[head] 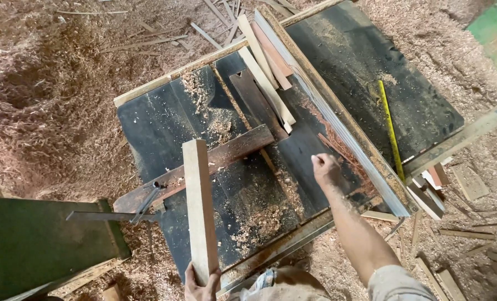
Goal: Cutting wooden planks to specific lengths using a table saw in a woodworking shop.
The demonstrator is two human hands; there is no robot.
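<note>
My left hand point(201, 285) grips the near end of a long pale wooden slat point(199, 206), which reaches away from me over a dark saw table point(165, 125). The slat crosses above a brown wooden sliding bar point(231, 150) lying across the table. My right hand point(325, 167) hovers over the table to the right, fingers curled, holding nothing, close to the long wood-and-metal fence rail point(337, 120). Several cut pale strips point(266, 83) lie against the far end of that fence. Sawdust covers patches of the table top.
A yellow ruler point(391, 131) lies on the right part of the table. Short offcuts point(429, 187) are stacked at the table's right edge. A dark green board point(31, 242) with a metal clamp sits at left. Thick sawdust and scrap strips cover the floor all round.
</note>
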